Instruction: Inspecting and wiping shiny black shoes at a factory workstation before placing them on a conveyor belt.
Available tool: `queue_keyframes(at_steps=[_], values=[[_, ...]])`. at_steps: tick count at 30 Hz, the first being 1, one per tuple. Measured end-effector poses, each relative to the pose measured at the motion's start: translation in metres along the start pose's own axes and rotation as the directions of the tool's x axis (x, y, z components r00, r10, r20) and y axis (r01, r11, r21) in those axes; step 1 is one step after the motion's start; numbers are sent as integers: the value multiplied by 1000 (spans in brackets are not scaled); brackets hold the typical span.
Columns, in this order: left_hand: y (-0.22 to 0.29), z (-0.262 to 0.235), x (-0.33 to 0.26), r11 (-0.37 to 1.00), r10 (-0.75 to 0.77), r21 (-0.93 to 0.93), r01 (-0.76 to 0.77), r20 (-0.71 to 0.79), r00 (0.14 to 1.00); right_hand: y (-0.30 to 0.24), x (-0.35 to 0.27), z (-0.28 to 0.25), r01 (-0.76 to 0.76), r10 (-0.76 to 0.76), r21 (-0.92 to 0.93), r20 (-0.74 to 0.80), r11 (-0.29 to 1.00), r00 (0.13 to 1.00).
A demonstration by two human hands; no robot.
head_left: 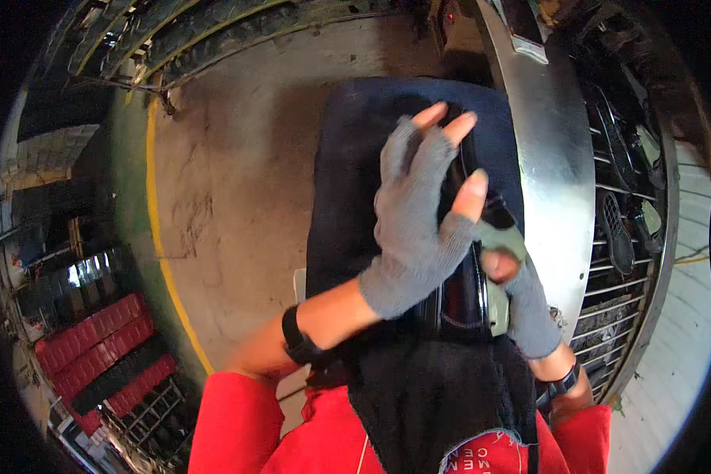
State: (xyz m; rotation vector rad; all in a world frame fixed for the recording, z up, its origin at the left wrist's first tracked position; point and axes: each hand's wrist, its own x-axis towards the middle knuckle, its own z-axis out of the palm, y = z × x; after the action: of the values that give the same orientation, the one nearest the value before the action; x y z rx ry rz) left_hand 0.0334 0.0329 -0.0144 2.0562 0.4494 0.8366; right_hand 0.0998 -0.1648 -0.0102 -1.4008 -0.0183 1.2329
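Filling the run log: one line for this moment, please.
left hand: flat on black shoe | right hand: grips shoe's side | dark cloth: beneath | metal rack: right

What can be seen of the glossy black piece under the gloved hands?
The glossy black piece is long, narrow and shiny like polished leather or plastic, possibly a shoe part, with a stitched seam near its lower end. It lies lengthwise on a dark blue cloth pad, running away from the person. The left hand, in a grey fingerless glove, lies flat over its upper part; the right hand, gloved alike, grips its right side. A black towel covers its near end. Much of it is hidden.
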Motion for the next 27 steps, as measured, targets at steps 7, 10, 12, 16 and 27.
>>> queue_keyframes(at_steps=[7,10,12,16,27], values=[[-58,8,7,551,-357,-667,502,356,864,-11,87,14,87,-81,269,-33,959,996],[-87,19,-64,289,-473,-676,678,515,715,-5,106,30,178,-181,261,-14,949,983],[-73,16,-60,168,-515,-716,677,522,680,-6,112,27,288,-287,109,-20,952,958],[-66,19,-24,566,-472,-523,637,428,771,-17,125,21,388,-382,194,-71,901,922],[-68,2,7,651,-172,-337,680,807,565,-19,23,-104,293,-293,450,-71,843,953]])
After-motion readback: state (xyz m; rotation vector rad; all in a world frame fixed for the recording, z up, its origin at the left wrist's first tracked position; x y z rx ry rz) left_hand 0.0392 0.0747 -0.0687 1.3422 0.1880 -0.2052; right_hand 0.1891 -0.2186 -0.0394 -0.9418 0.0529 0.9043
